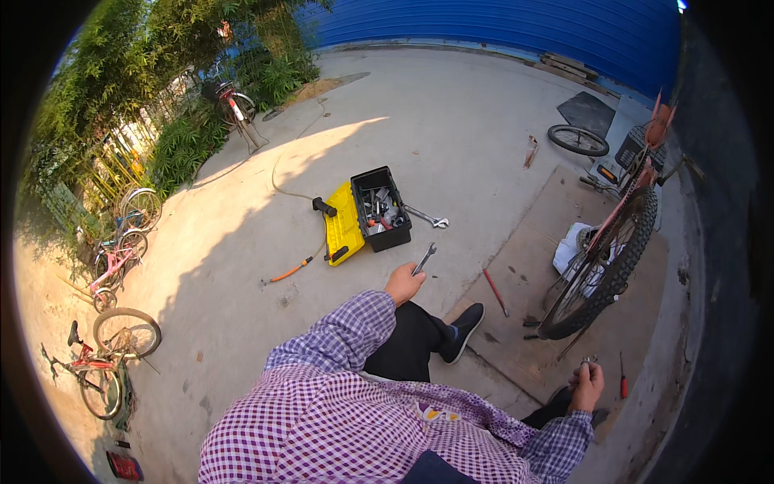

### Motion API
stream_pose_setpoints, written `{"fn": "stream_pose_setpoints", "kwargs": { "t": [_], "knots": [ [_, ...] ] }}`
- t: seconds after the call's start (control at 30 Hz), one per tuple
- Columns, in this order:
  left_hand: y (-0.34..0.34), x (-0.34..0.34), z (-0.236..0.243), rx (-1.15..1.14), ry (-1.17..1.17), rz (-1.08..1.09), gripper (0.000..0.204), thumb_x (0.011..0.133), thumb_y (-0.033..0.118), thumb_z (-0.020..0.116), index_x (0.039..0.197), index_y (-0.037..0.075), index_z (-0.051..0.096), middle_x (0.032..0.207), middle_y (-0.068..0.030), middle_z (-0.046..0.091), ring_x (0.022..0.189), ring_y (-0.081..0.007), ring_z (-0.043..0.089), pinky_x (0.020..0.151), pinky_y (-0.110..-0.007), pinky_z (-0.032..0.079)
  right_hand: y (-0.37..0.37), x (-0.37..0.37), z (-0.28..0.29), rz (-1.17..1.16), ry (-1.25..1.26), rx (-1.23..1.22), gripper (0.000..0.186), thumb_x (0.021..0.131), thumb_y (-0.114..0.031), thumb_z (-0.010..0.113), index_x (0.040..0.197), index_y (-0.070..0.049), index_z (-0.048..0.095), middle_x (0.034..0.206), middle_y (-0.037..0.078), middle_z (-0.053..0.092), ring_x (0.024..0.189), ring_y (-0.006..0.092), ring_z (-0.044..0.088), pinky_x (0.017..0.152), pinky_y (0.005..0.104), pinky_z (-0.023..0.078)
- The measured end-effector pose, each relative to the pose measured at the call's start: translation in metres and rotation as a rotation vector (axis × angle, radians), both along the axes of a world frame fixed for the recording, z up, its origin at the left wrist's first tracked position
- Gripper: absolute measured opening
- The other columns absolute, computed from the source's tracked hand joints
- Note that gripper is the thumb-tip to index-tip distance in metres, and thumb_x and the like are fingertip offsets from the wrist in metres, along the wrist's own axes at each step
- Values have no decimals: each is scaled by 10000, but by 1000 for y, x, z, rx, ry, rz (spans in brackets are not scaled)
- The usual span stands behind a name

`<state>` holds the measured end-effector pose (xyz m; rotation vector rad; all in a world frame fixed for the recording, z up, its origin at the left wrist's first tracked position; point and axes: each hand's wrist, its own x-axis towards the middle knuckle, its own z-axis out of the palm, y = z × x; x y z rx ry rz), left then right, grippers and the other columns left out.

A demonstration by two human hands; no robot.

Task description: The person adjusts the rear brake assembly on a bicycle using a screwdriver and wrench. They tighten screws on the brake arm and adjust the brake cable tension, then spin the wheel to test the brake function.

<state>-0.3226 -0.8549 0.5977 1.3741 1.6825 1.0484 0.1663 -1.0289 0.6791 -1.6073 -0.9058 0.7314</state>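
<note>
My left hand [404,285] is closed round a metal open-end wrench [425,257], its jaw pointing away from me. My right hand [587,385] is pinched on a small metallic piece [590,360], too small to name. Ahead of the right hand a bicycle stands upside down, its knobby-tyred wheel [634,256] in the air. A red-handled screwdriver [623,377] lies just right of that hand. Beyond the left hand sits an open black toolbox [389,239] with a yellow lid [344,226], full of tools. An adjustable wrench [429,217] lies against it.
Flattened cardboard [528,323] lies under the bicycle, with a red rod [496,292] on it. A loose wheel [578,140] rests farther off. An orange-ended hose [292,270] crosses the concrete. Several bicycles stand or lie at left, one red [95,367]. A dark wall [730,266] bounds the right side.
</note>
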Motion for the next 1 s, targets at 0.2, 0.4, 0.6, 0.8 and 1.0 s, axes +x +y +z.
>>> {"fn": "stream_pose_setpoints", "kwargs": {
  "t": [0.2,0.4,0.6,0.8,1.0],
  "knots": [
    [-23,4,19,-42,-274,36,206,900,232,645,871,29,621,705,-44,583,607,-125,515,525,-317,403,-19,-19,3,76,22,12,168,989,-219,596,1037,-58,592,806,18,589,621,86,550,499,231,428],
    [-35,36,33,-13,-259,-28,264,891,255,669,923,-6,645,753,-110,633,683,-197,601,595,-388,460,-57,-16,2,36,-28,50,170,1000,-212,571,1058,-53,589,813,21,588,629,90,544,511,240,424],
    [-58,69,44,-27,-375,-48,218,915,238,642,898,26,594,707,-45,562,520,-119,462,420,-315,330,-84,13,5,19,-2,116,164,1005,-191,556,1074,-45,586,812,27,587,621,86,535,506,232,417],
    [-67,91,47,17,-305,-58,201,906,228,640,889,31,604,691,-38,564,494,-113,445,404,-311,312,-97,15,6,28,-3,141,155,1002,-179,561,1070,-44,592,806,26,582,612,85,534,503,227,416],
    [-66,85,51,65,-364,-74,205,901,229,640,879,30,596,684,-37,559,482,-109,434,392,-308,302,-99,5,5,19,-8,157,159,1000,-181,566,1070,-41,594,806,26,581,606,84,533,502,228,422]
  ]
}}
